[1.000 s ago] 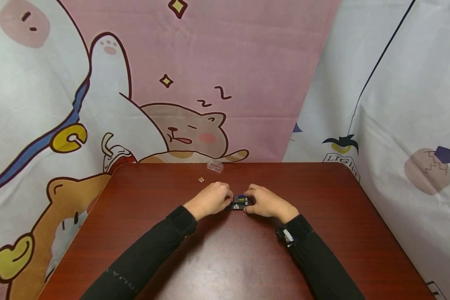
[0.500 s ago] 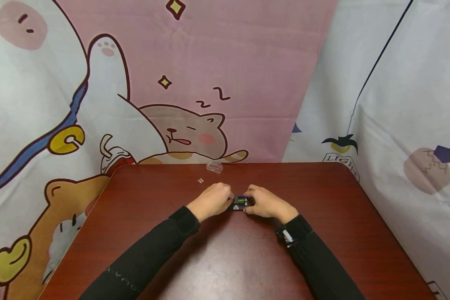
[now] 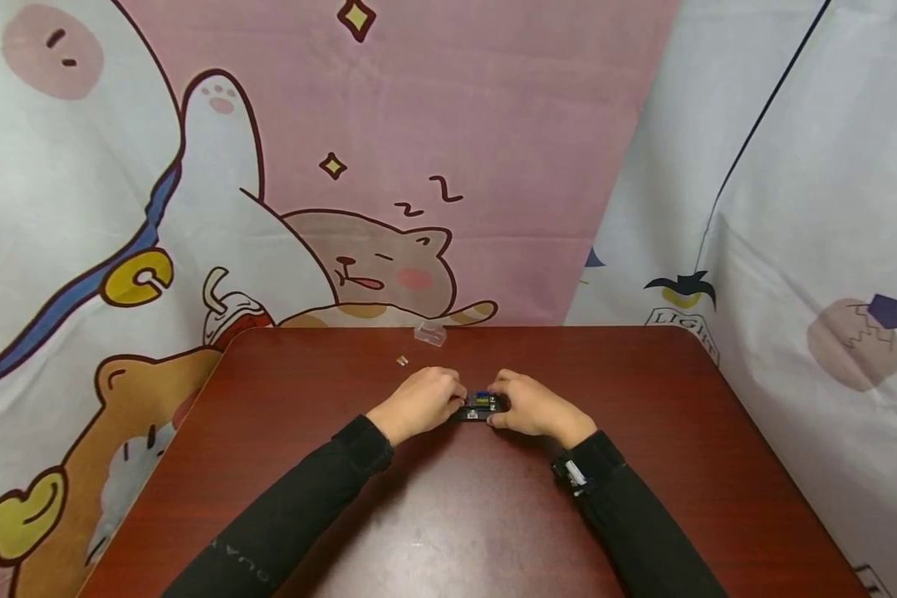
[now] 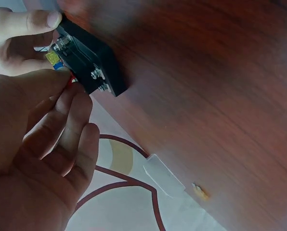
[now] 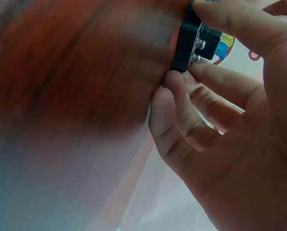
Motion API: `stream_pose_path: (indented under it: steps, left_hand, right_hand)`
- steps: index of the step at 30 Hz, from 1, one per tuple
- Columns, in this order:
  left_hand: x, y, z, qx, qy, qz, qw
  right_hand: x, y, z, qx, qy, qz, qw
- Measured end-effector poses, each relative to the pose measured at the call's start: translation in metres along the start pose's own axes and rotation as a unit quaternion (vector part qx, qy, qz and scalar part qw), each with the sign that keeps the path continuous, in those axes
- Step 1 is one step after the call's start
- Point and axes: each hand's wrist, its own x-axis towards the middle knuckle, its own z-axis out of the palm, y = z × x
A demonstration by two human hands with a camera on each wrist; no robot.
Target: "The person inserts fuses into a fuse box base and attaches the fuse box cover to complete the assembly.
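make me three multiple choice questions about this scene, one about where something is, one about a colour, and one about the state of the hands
1. Where does the clear plastic piece lie?
A. at the table's far edge
B. under the right hand
C. on the near edge

2. What colour is the table?
A. white
B. dark reddish brown
C. green

3. What are the hands doing?
A. both lie flat, apart
B. only the left touches the block
C. both hold the small black block

Answers: 1 A, it lies by the backdrop, beyond the hands. 2 B, the bare top shows red-brown wood grain. 3 C, the left hand and right hand pinch it from either side.
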Motion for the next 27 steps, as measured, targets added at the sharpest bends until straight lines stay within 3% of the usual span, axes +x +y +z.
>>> stream_pose_path:
  steps: [7,21,27]
  left_hand:
    - [-0.006,-0.008,-0.007,-0.012,-0.005,0.002,0.9999]
    - [-0.015,-0.021,-0.009,0.001,0.008,-0.03,0.9995]
    - [-0.018,-0.039,-0.011,-0.008,0.009,-0.075,0.9971]
  right_hand:
    - [0.0,0.0,-0.001,-0.001,0.006,-0.01,1.0]
    - [-0.001,0.0,-0.002,0.003,0.003,-0.005,1.0]
    - [-0.001,-0.001,-0.001,0.007,0.001,-0.002,1.0]
